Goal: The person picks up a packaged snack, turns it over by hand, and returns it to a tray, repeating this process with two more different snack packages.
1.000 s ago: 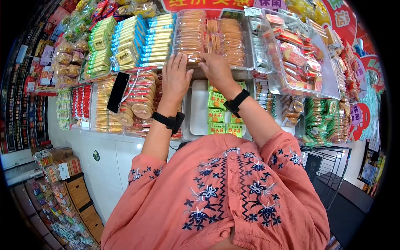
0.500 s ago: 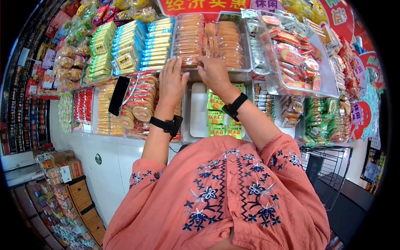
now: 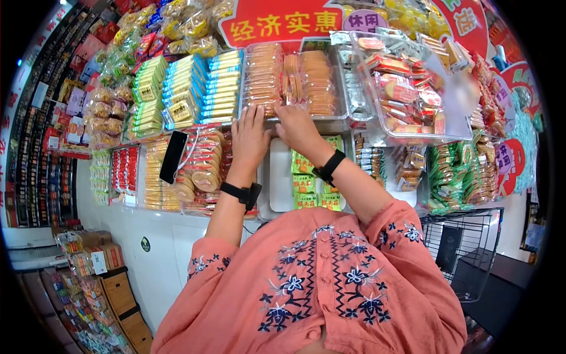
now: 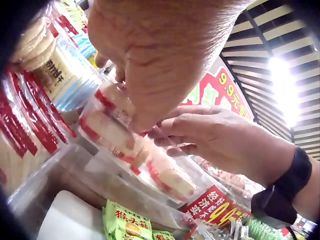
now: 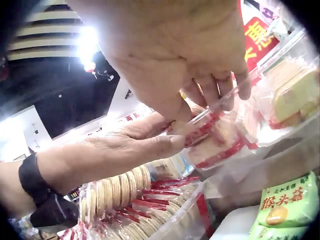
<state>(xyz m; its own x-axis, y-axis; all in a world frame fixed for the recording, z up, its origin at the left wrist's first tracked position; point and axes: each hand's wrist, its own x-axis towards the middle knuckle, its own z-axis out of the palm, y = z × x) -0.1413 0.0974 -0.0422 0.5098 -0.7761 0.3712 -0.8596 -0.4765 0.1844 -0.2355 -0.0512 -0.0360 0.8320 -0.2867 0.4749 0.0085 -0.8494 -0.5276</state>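
Note:
In the head view my left hand (image 3: 250,134) lies with fairly straight fingers at the front of a clear bin (image 3: 330,118). Inside that bin stand rows of wrapped biscuits (image 3: 262,74). Close beside it, my right hand (image 3: 302,128) reaches over the same front edge, its fingertips at the nearest packets. From the left wrist, red-and-clear biscuit packets (image 4: 107,130) show under the left thumb, and the right fingers touch their far end. In the right wrist view the right fingers hang over the bin's rim above a biscuit packet (image 5: 215,147).
Green packets (image 3: 303,177) lie in a lower tray with a white base (image 3: 280,189) below my hands. A black phone (image 3: 173,156) hangs left by round biscuits (image 3: 200,174). A tilted clear box (image 3: 395,138) of packets juts out right, above a wire cart (image 3: 466,242).
The head view has tipped upward, so the shelves sit lower in it. Both hands stay at the bin's front edge, and the right has come slightly closer to the left.

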